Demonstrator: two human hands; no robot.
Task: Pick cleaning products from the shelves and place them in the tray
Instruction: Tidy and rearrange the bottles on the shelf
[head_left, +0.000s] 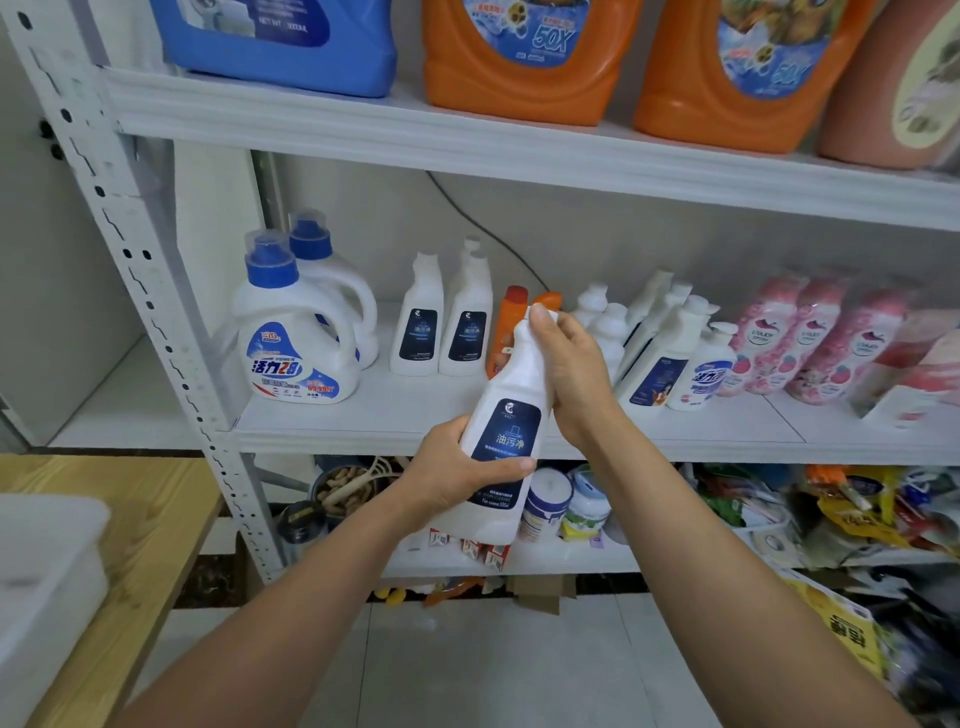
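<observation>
At far left the white tray (47, 571) sits on a wooden table (156, 499); only its blurred corner shows, so I cannot tell what it holds. The left hand (457, 473) grips the lower body of a white oil-cleaner bottle (511, 431), held tilted in the air in front of the middle shelf (363, 415). The right hand (571, 369) is wrapped around its neck. This pick looks done and the carry to the tray is not. 2 matching bottles (415, 322) and many other products stand on the shelf.
</observation>
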